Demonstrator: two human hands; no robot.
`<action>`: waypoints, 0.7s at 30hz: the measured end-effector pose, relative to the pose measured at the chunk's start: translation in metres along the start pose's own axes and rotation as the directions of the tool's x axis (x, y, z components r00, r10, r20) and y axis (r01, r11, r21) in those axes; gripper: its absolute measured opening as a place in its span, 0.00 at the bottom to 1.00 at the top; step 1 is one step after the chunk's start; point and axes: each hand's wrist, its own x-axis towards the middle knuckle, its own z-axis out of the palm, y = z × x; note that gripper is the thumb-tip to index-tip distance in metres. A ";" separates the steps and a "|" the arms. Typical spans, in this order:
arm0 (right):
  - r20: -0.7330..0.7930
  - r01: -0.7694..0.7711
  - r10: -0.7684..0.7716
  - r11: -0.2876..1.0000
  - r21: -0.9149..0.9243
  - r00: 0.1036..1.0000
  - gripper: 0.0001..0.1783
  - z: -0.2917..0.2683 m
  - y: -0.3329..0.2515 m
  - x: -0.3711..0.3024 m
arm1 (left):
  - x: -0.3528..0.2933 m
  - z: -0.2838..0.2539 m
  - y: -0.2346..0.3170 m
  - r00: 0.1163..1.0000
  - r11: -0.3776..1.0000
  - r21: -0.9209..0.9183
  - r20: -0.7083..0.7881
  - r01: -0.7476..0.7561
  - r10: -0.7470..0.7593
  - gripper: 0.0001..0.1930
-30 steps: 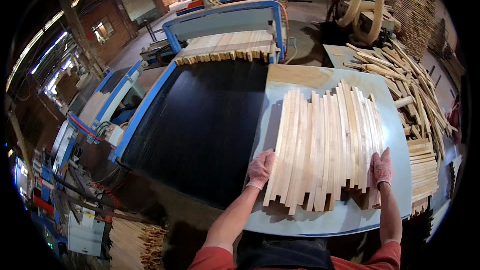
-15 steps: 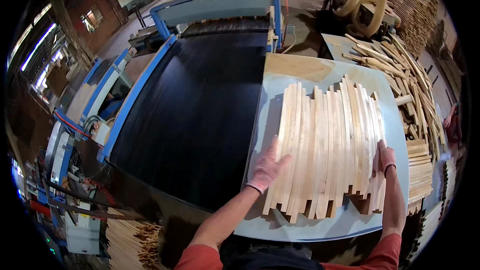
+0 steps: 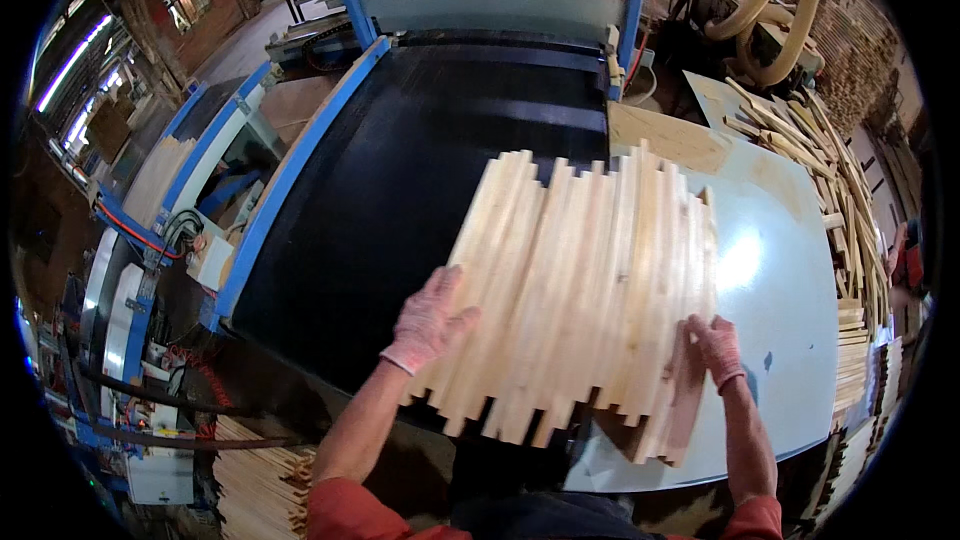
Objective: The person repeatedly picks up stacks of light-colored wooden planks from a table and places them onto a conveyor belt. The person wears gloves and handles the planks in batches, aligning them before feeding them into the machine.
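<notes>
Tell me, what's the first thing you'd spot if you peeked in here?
Right in the middle, a big fan of pale wooden slats is pressed together between the left hand and the right hand, both in pinkish gloves. It lies half over a wide black conveyor belt with blue rails and half over a light blue table. More loose slats are heaped along the right.

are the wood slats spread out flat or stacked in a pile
Spread flat: the wood slats lie side by side in one layer, held between left hand and right hand.

Wooden slat bundle (image 3: pixel 580 290) carried by left hand (image 3: pixel 428 320), right hand (image 3: pixel 715 348) leftward off pale table (image 3: pixel 790 340), now overhanging black belt (image 3: pixel 400 200).
</notes>
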 end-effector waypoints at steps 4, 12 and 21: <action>0.141 0.093 -0.090 0.996 -0.013 0.986 0.29 0.064 -0.062 -0.023 | -0.008 -0.041 -0.060 0.989 0.930 0.338 -0.007 0.144 -0.150 0.45; 0.362 0.171 -0.179 0.984 0.053 0.915 0.33 0.165 -0.171 -0.065 | -0.001 -0.078 -0.114 0.853 0.705 0.516 -0.108 0.487 -0.510 0.47; 0.461 0.091 -0.124 0.991 0.093 0.878 0.33 0.190 -0.253 -0.067 | 0.067 -0.101 -0.200 0.916 0.774 0.491 -0.242 0.399 -0.319 0.40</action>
